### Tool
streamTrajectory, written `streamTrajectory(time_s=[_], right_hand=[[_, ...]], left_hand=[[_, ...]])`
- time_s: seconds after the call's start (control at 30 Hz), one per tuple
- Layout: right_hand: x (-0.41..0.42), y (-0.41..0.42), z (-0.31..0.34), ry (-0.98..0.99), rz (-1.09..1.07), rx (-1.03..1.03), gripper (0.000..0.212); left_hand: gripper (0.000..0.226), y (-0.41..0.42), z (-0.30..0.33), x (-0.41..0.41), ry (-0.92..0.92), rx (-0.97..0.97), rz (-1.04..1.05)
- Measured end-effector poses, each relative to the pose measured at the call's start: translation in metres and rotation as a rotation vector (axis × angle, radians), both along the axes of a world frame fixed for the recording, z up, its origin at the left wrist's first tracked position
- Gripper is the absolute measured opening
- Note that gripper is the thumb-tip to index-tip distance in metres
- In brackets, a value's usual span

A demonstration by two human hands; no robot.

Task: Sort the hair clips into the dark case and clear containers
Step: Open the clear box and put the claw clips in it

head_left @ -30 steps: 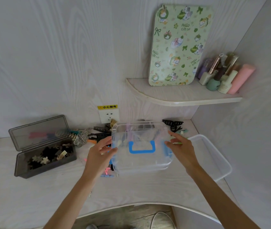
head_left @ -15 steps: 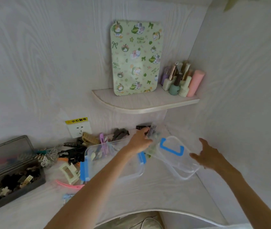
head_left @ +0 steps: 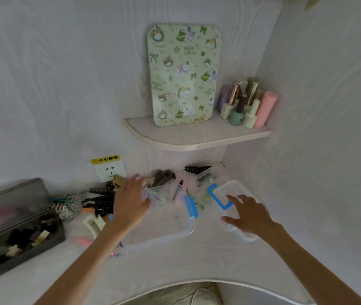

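On the desk corner, our two hands work over an opened clear box.

A second ago we held the lid (head_left: 232, 195) on the clear box (head_left: 166, 225); now it lies to the right under our spread, empty right hand (head_left: 248, 214). Our left hand (head_left: 131, 199), fingers loosely straight, reaches over the loose hair clips (head_left: 100, 202). The dark case (head_left: 18, 236) sits far left, open. Sorting can begin.

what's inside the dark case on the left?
The dark case, lid up, holds a heap of small clips, mostly black with a few cream ones. Blur hides individual shapes; anything under the top layer and the case floor is covered.
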State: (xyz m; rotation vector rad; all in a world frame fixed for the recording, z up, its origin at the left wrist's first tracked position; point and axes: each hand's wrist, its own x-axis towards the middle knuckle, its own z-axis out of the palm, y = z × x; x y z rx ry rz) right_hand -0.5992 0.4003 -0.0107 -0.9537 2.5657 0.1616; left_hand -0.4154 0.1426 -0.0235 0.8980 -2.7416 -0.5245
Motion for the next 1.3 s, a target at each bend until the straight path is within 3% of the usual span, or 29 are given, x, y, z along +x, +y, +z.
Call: streamTrajectory(time_s=[0.1, 0.2, 0.33, 0.47, 0.57, 0.63, 0.77, 0.87, 1.0, 1.2, 1.3], right_hand=[[-0.005, -0.024, -0.004, 0.104, 0.024, -0.037, 0.076], [-0.005, -0.050, -0.005, 0.112, 0.133, -0.055, 0.066], [-0.007, -0.087, -0.009, 0.168, 0.367, -0.237, 0.042], [0.003, -0.136, 0.006, -0.058, 0.334, -0.351, 0.030], [0.016, -0.172, 0.017, -0.251, 0.243, -0.424, 0.032], [0.027, -0.199, 0.019, -0.294, 0.246, -0.401, 0.036], [0.047, -0.247, 0.009, -0.296, 0.294, -0.122, 0.039], [0.045, -0.262, -0.008, -0.167, 0.221, -0.087, 0.048], [0.041, -0.262, -0.019, 0.021, 0.300, 0.071, 0.049], [0.035, -0.262, -0.015, 0.270, 0.406, 0.058, 0.027], [0.030, -0.250, -0.008, 0.332, 0.427, -0.068, 0.017]], left_hand=[[0.056, -0.022, -0.003, 0.036, 0.000, 0.071, 0.210], [0.048, -0.028, -0.001, 0.049, -0.003, 0.310, 0.298], [0.037, -0.030, -0.008, 0.057, 0.063, 0.663, 0.296], [0.039, -0.033, -0.011, 0.070, 0.105, 0.796, 0.226], [0.030, -0.038, -0.015, 0.080, 0.175, 0.819, 0.241], [0.023, -0.048, -0.022, 0.089, 0.223, 0.767, 0.325], [0.029, -0.067, -0.034, 0.105, 0.140, 0.645, 0.408], [0.040, -0.075, -0.036, 0.103, 0.017, 0.493, 0.327], [0.046, -0.086, -0.039, 0.095, -0.061, 0.300, 0.192], [0.041, -0.092, -0.046, 0.082, -0.171, 0.098, 0.170], [0.040, -0.098, -0.045, 0.074, -0.205, 0.012, 0.095]])
